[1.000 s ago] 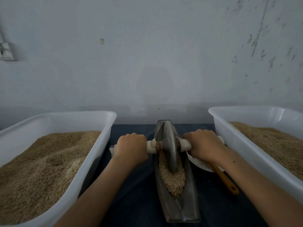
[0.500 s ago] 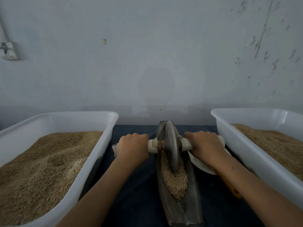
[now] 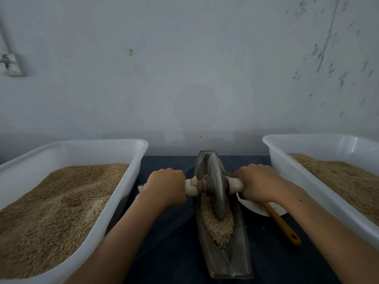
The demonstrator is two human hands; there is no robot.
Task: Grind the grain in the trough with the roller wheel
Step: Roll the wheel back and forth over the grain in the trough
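Both our hands are wrapped round the white axle handles of the roller wheel point(image 3: 215, 185): our left hand point(image 3: 167, 186) grips the left stub, our right hand point(image 3: 260, 184) grips the right one, fingers curled over the top on each side. Between them the grey disc stands on edge in the narrow metal trough point(image 3: 223, 261), its lower rim buried in the grain point(image 3: 218, 226), which lies heaped in the middle and nearer part of the channel.

From here, we judge the main risk to be the wheel tipping. If one hand presses harder than the other, the disc could lean against a trough wall, ride up it and jump out. The grain is piled close to the side edges, so a hard stroke toward us could plough some over the lip onto the dark cloth point(image 3: 170, 242); a few specks already lie there on the right.

The trough sits loose on that cloth, as far as we can tell, so a strong pull might drag it along rather than crush anything.

Just beside our right wrist sit a white plate point(image 3: 256, 207) and an orange-handled utensil point(image 3: 284, 226); a dropped forearm could knock them. The left tub point(image 3: 127, 181) and right tub point(image 3: 307, 181), both holding grain, hem in our elbows.
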